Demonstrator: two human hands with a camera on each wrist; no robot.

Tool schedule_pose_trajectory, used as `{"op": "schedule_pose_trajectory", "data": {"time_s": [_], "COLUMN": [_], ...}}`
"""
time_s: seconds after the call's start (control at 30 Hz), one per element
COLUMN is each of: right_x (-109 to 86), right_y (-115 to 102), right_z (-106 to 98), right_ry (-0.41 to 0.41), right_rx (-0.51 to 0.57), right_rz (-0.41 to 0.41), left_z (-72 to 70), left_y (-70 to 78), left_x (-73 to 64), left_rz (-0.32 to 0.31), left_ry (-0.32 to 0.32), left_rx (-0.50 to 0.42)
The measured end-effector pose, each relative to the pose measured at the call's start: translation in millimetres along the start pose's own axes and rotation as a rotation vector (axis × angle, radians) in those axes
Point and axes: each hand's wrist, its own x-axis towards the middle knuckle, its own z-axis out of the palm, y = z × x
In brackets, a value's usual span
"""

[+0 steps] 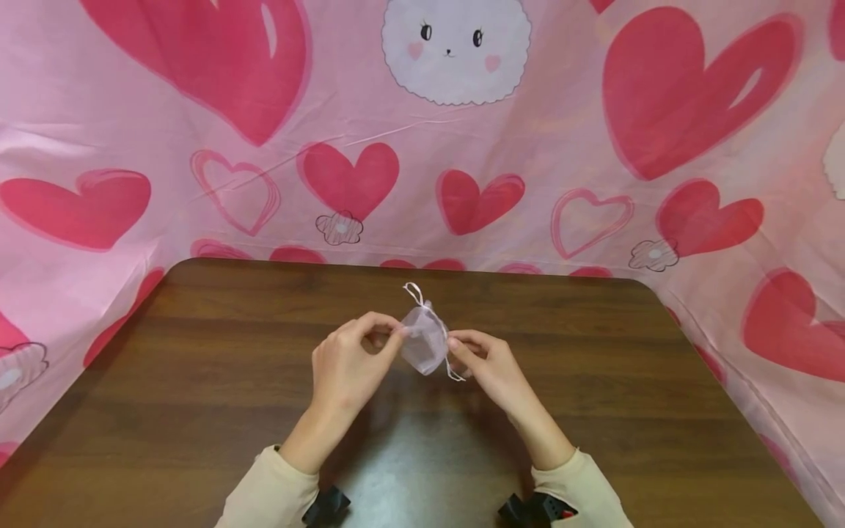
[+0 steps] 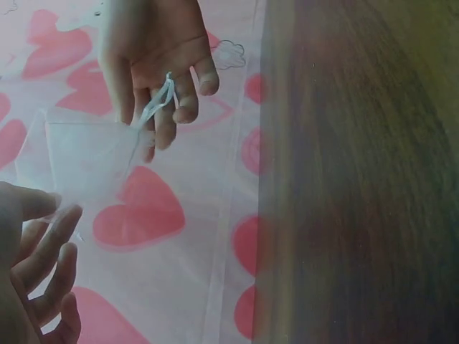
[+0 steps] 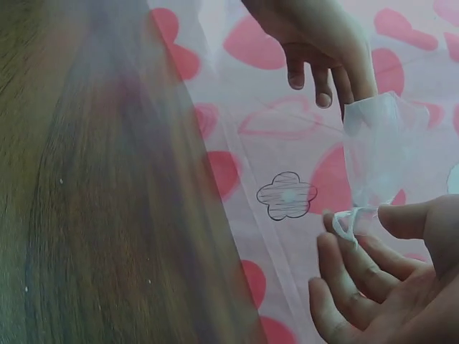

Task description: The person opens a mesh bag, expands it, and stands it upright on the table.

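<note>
A small sheer white drawstring pouch [image 1: 425, 342] is held up between the two hands above the table. My left hand [image 1: 351, 359] pinches its left side between thumb and forefinger; in the left wrist view the other fingers of the left hand [image 2: 39, 265] curve loosely. At the pouch's right edge, by the gathered neck, my right hand [image 1: 487, 364] pinches with thumb and fingertips. One white cord loop [image 1: 414, 293] sticks up at the top, and another cord end [image 1: 455, 374] dangles beside the right fingers. In the right wrist view the sheer pouch [image 3: 380, 147] hangs between both hands.
A dark brown wooden table [image 1: 218, 381] lies under the hands. Behind and beside it hangs a pink cloth [image 1: 409, 125] printed with red hearts. Black wrist devices [image 1: 326, 506] show at the cream sleeves [image 1: 271, 491].
</note>
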Motion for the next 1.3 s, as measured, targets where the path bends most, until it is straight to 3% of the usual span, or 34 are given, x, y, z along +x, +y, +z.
{"op": "schedule_pose_trajectory", "data": {"time_s": [0.17,0.33,0.63,0.8,1.07,1.3], "right_x": [1.5,2.8,4.3,5.3,5.9,3.1], "right_y": [-0.2,-0.1,-3.4,-6.2,-8.3,-6.6], "right_z": [-0.4,-1.7,-8.9,-16.4,-21.9,-19.2], "right_ry": [0.047,0.085,0.141,0.160,0.163,0.093], "right_rx": [0.112,0.154,0.085,-0.079,-0.480,-0.742], "right_rz": [0.029,0.032,-0.060,-0.181,-0.347,-0.414], "left_z": [0.4,0.0,-3.7,-6.4,-8.2,-4.6], "left_y": [-0.4,-3.3,-25.1,-36.0,-46.9,-51.0], "left_x": [0.2,-0.6,-3.7,-2.7,0.8,1.1], "left_rz": [-0.001,-0.014,0.017,0.035,0.030,0.008], "left_ry": [0.001,-0.046,-0.161,-0.216,-0.261,-0.299], "left_rx": [0.001,0.013,0.050,0.073,0.081,0.088]}}
